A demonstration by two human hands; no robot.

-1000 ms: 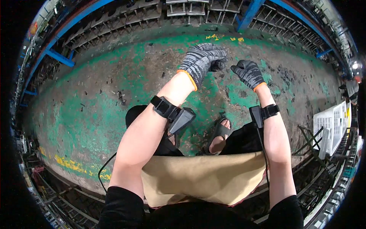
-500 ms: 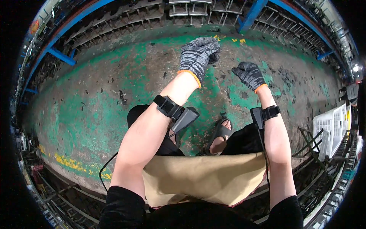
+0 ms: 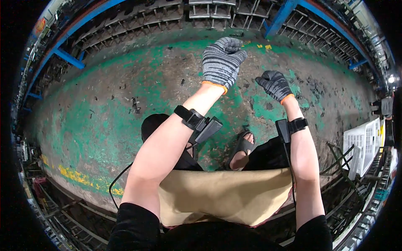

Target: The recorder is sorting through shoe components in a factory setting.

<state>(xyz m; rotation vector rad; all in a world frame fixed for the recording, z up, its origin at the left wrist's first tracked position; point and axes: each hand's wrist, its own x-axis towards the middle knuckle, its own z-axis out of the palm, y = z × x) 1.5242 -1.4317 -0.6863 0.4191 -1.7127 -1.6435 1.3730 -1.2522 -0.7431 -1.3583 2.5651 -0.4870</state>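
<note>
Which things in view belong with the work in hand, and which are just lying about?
At work or worn:
gloved left hand, curled, nothing visibly held
gloved right hand, likewise
dark wrist device on each arm
tan apron

Just around:
white crate
blue post

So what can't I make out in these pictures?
All in the head camera's view:
Left hand: the glove's back and curled fingers hide the palm and whether it holds anything.
Right hand: curled fingers hide its palm too.
Left foot: mostly hidden by the left forearm and wrist box.
Metal racks: cut off by the upper edge.
Grey shape, far right: too small and dim to name.
</note>
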